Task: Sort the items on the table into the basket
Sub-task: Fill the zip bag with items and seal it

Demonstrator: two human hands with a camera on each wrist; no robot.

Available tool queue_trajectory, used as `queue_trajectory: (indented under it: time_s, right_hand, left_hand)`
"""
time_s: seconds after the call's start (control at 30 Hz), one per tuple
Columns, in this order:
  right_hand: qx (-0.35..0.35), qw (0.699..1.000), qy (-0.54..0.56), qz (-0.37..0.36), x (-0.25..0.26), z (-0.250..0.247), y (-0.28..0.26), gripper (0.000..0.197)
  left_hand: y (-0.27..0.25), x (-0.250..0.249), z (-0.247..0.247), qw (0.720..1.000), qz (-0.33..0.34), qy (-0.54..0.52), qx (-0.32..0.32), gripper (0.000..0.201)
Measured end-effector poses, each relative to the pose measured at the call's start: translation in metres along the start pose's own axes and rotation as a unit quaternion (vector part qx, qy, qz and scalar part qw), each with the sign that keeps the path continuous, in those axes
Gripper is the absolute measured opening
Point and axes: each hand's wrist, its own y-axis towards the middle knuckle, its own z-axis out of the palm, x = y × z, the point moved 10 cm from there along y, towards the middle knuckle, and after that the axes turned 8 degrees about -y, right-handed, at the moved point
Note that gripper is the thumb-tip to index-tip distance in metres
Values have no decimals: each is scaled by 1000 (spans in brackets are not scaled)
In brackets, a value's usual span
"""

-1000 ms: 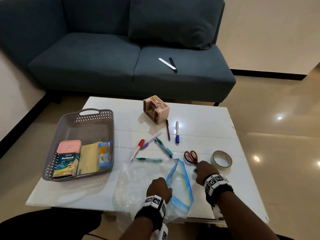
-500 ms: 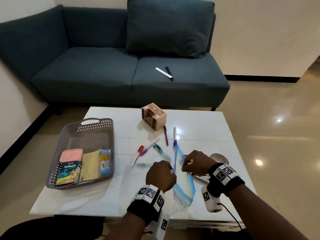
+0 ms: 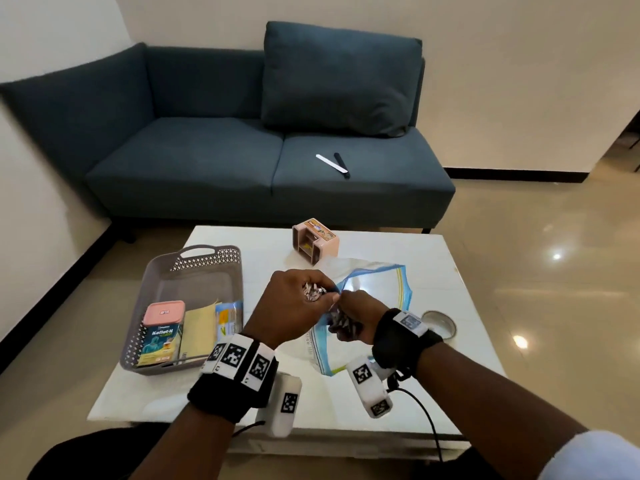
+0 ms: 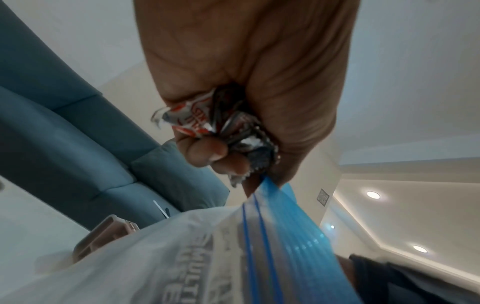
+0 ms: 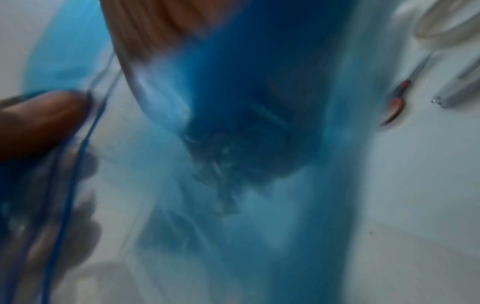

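Observation:
Both hands hang above the white table (image 3: 433,265), holding a clear zip bag (image 3: 377,289) with a blue rim. My left hand (image 3: 320,296) grips a bunch of small foil sachets (image 4: 207,121) and pinches the bag's blue edge (image 4: 275,191) under its thumb. Just to the right, my right hand (image 3: 349,318) is curled round more dark sachets (image 3: 341,322). In the blurred right wrist view the bag's blue film (image 5: 259,82) lies over that hand. The grey basket (image 3: 152,271) stands at the table's left, apart from both hands.
The basket holds a pink-lidded box (image 3: 162,311), a yellow envelope (image 3: 197,330) and a blue packet (image 3: 227,318). A pink holder (image 3: 315,240) stands behind the bag. A tape roll (image 3: 438,323), red scissors (image 5: 396,102) and a pen (image 5: 454,88) lie to the right. A sofa (image 3: 242,161) is beyond.
Both hands have risen from the table with the zip bag, which now hangs open between them. Sachets now show in both hands. The raised bag and hands now hide the pens.

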Motion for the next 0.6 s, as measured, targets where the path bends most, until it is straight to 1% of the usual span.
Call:
queue_trajectory:
  time_s: [0.03,0.1,0.17,0.27,0.3,0.37,0.43,0.53,0.6]
  right_hand:
    - [-6,998,53,14,-5,0,3,11]
    - [-30,993,111,25,-11,0,6,11]
    - [-66,991,117,19,-14,-3,10,17]
    - [-133,987,89,18,-21,-11,23,27]
    - [-147,985,90,19,-21,-12,24,27]
    - [-171,980,102,22,-21,-14,22,21]
    - [-165,976,141,24,-22,-12,22,18]
    - [-126,975,183,18,-16,1,16,20]
    - [-111,976,186,28,-13,4,10,22]
  left_hand:
    - [-2,2,-2,1000,0,2,5,7]
    - [-5,7,-5,1000,-3,11,11,8]
    - [-6,14,-9,999,-11,28,13,10]
    - [-4,28,-11,998,-32,42,21,12]
    - [-3,32,-11,998,-38,47,25,12]
    - [-1,38,-11,997,-46,56,31,12]
    - [1,41,-10,996,-50,60,40,12]
    - [3,46,-8,994,-59,61,63,12]
    - [5,49,-7,994,-62,63,71,10]
